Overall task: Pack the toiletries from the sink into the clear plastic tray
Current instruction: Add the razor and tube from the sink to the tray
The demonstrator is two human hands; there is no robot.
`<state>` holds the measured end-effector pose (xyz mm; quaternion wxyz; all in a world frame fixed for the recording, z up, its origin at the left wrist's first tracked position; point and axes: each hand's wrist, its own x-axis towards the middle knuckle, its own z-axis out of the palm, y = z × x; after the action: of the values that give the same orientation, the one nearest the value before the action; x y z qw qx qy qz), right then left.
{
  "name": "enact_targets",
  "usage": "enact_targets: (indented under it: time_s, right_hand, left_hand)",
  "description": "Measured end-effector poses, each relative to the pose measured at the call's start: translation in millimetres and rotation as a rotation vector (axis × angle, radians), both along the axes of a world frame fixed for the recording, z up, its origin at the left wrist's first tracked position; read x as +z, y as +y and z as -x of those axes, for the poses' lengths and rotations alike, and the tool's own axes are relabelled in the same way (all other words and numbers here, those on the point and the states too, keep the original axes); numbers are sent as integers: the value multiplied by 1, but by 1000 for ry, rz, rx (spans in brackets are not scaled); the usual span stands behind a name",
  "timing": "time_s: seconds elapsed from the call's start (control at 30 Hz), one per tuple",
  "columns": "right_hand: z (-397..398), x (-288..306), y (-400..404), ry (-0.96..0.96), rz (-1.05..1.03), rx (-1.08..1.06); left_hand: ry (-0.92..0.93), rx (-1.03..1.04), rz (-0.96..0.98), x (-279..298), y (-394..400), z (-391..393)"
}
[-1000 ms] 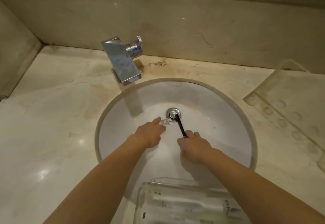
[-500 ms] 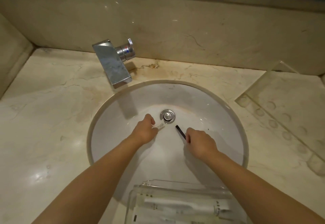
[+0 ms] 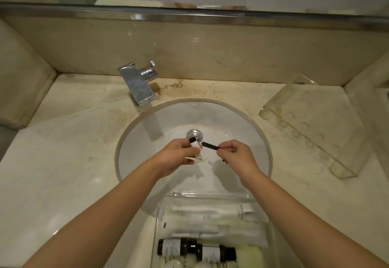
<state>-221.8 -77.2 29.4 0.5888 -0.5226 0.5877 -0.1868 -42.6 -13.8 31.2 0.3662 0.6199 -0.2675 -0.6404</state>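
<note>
The left fingers [image 3: 185, 144] are curled in tight around a small white tube [image 3: 196, 149] with a black cap. The cap pokes up past the knuckles, and the tube's flat end sticks out under the left hand [image 3: 179, 156]. The right fingers [image 3: 226, 147] pinch one end of a thin black stick [image 3: 210, 146] (a comb, maybe, but it is too small to tell). Its other end points at the tube and stops just beside it. The right hand [image 3: 237, 156] sits level with the left one.

Both hands are held up over the sink [image 3: 147, 133], near the shiny drain [image 3: 194, 134]. A small white scrap [image 3: 201, 174] lies in the bowl below them.

Close to the person, a clear tray [image 3: 210, 195] sits on the front edge of the sink. Long white packets [image 3: 210, 212] lie across its far half. Two dark bottles [image 3: 195, 251] with white labels lie side by side nearer in, touching each other.

The tap [image 3: 137, 83] stands at the back left of the bowl. A second clear tray [image 3: 311, 124] rests on the counter [image 3: 63, 152], far off to the right.
</note>
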Motion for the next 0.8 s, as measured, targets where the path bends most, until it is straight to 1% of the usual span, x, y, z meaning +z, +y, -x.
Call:
enact_targets:
  time_s: [0.1, 0.27, 0.37, 0.57, 0.67, 0.73, 0.8]
  right_hand:
    - [12, 13, 18, -5, 7, -21]
    - [40, 26, 46, 31, 34, -45]
    - [55, 33, 57, 33, 52, 8]
    - [79, 44, 79, 83, 125, 108]
    - [91, 42, 93, 134, 159, 170]
    - [97, 39, 103, 181, 194, 200]
    - [104, 37, 111, 214, 232, 229]
  left_hand:
    - [29, -50, 10, 15, 14, 12]
    - [-132, -187, 35, 39, 38, 33]
    - [-223, -261, 43, 49, 52, 47]
    - [-404, -497, 53, 50, 93, 77]
    - [-567, -589, 115, 48, 110, 88]
    - [-615, -601, 141, 49, 119, 95]
    - [-621, -591, 159, 49, 126, 103]
